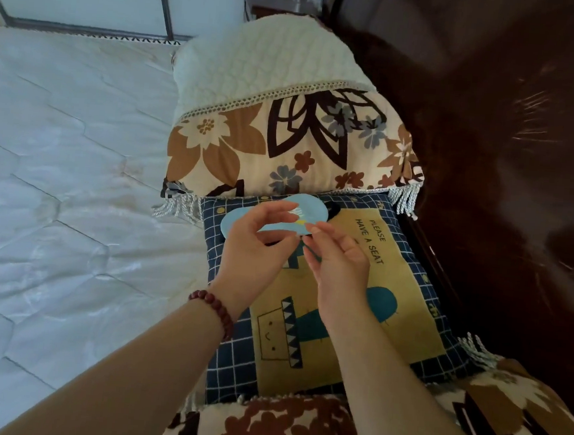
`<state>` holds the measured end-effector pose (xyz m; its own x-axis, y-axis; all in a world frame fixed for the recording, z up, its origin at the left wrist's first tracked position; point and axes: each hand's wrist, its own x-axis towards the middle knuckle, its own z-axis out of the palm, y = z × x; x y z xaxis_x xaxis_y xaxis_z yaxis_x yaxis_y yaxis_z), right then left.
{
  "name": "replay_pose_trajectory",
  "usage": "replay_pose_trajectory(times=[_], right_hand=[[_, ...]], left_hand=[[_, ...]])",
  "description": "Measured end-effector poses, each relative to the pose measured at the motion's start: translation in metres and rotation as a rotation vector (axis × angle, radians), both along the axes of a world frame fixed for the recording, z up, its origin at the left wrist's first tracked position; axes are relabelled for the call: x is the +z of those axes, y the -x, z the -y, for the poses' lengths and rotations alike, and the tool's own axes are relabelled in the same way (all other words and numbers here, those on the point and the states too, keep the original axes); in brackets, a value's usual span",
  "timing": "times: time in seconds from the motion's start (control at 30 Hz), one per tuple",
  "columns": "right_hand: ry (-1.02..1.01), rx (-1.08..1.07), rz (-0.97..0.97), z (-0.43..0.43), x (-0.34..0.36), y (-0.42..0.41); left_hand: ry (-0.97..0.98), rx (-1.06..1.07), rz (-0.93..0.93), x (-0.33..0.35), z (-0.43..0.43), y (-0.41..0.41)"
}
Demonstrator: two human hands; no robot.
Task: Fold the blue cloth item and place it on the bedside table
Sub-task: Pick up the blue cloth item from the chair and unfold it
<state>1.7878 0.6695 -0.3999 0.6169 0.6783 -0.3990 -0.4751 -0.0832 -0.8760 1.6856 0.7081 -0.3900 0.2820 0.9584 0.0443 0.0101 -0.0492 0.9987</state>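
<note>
We pinch the blue cloth item between left hand and right hand above the cushion, where a loose fingertip grip could let it slip unfolded.

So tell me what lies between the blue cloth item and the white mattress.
The head view shows the navy checked "PLEASE HAVE A SEAT" cushion under the blue cloth item, then the floral pillow's fringe, before the white mattress.

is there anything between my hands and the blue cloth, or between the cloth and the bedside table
Nothing visible stands between them: the left hand and the right hand already pinch the blue cloth above the checked cushion. The bedside table cannot be clearly made out, so the path there cannot be judged.
</note>
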Motion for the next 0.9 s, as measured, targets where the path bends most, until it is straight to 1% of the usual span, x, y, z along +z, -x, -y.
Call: replay_pose_trajectory(times=[0.13, 0.3, 0.4, 0.5, 0.63, 0.73, 0.9], right_hand=[[0.060, 0.015, 0.052, -0.012, -0.019, -0.010], [0.113, 0.049, 0.036, -0.016, -0.034, -0.009], [0.130, 0.057, -0.018, -0.016, -0.040, -0.004], [0.108, 0.097, -0.092, -0.018, -0.041, 0.000], [0.131, 0.144, -0.130, -0.023, -0.038, 0.005], [0.141, 0.141, -0.164, -0.024, -0.032, 0.010], [0.116, 0.074, -0.258, -0.010, -0.018, 0.019]], left_hand=[[-0.008, 0.033, -0.028, -0.027, -0.008, -0.007], [0.113, -0.056, -0.089, -0.054, -0.006, -0.010], [0.174, -0.114, -0.089, -0.062, -0.007, -0.008], [0.161, -0.151, -0.115, -0.063, -0.006, -0.005], [0.173, -0.160, -0.148, -0.060, -0.003, 0.000], [0.175, -0.138, -0.142, -0.056, -0.003, 0.004], [0.155, -0.018, -0.176, -0.043, 0.004, 0.009]])
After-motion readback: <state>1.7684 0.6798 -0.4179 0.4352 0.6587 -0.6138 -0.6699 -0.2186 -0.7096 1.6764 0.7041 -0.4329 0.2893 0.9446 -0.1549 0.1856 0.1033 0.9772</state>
